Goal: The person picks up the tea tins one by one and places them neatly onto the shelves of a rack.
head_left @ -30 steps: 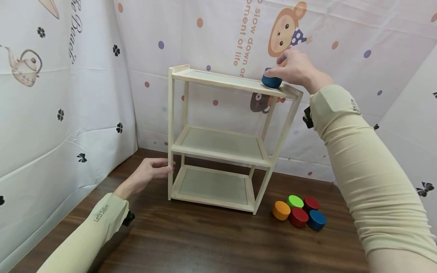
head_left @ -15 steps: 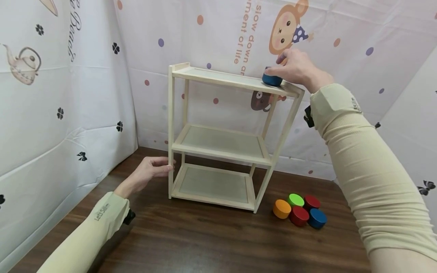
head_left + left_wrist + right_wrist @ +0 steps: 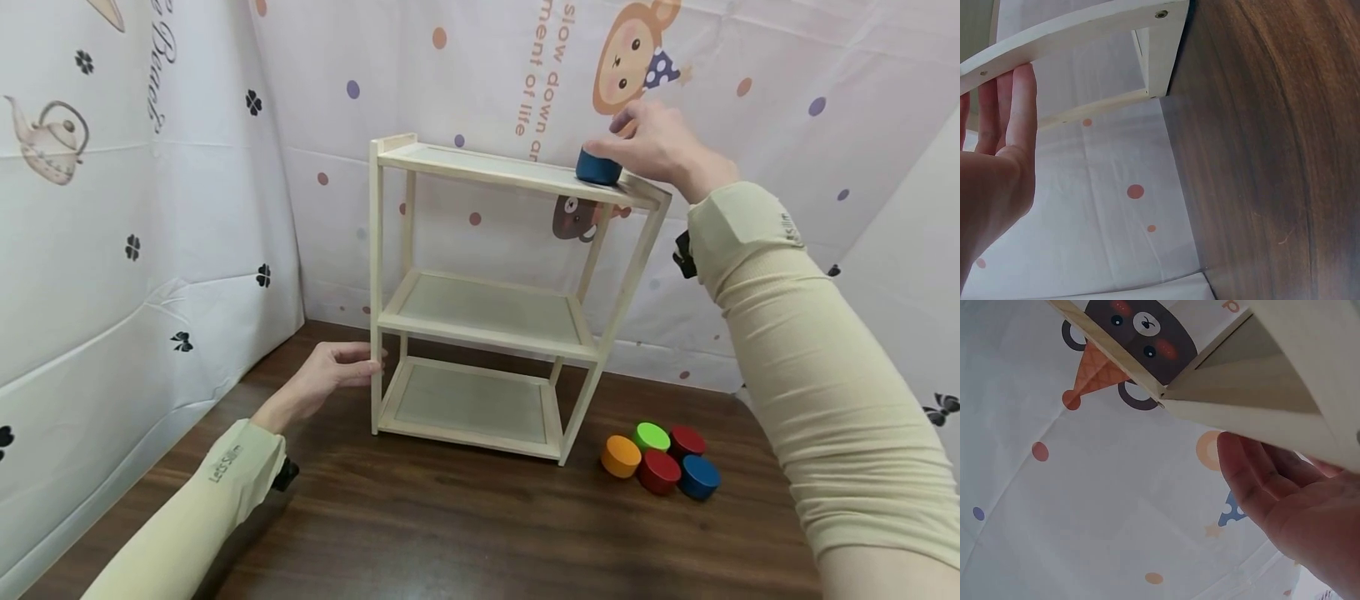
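Observation:
A pale wooden three-tier shelf (image 3: 487,337) stands on the dark table. At its left front post, my left hand (image 3: 322,379) holds on low down, thumb in front and fingers behind; the left wrist view shows those fingers (image 3: 1021,109) against the post. High on the right, my right hand (image 3: 660,146) holds a blue round block (image 3: 597,167) by its upper part, near the right end of the top tier. The thumb lies at the block's top edge, and the far fingertips are hidden. From the right wrist, fingers (image 3: 1244,478) show beside the shelf's top frame, the block out of sight.
Right of the shelf, a cluster of round blocks sits on the table (image 3: 420,533): an orange one (image 3: 621,457), a green one (image 3: 651,437), two red ones (image 3: 660,472) and a blue one (image 3: 700,477). Printed curtains (image 3: 465,83) hang behind and to both sides.
My right hand has risen slightly against the blue block, so more of its near side shows. The block stays on the top tier. My left hand keeps its place; the head view has shifted a little.

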Motion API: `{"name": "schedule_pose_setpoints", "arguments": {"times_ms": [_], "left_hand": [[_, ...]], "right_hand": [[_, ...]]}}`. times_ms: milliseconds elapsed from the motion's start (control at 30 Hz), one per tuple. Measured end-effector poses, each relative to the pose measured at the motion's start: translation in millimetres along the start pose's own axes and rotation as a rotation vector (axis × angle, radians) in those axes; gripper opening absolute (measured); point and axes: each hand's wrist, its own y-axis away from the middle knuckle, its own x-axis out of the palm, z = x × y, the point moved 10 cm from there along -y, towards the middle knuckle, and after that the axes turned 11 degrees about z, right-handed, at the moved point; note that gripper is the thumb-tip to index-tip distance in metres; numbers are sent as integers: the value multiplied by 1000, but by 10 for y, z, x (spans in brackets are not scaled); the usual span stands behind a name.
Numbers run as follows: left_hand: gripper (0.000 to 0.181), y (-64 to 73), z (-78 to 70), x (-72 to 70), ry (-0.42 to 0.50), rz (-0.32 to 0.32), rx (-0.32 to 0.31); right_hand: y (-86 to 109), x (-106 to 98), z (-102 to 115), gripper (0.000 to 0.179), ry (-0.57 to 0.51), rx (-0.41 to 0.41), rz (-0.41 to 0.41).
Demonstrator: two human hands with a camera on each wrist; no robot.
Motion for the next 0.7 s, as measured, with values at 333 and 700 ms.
{"name": "schedule_pose_setpoints", "arguments": {"times_ms": [333,700], "left_hand": [[51,1,8,-12,1,-4,-4],[51,-7,18,-11,-4,-1,-1]], "right_hand": [[130,-45,-142,75,-75,17,-12],[277,-58,-361,78,-85,46,-34]]}}
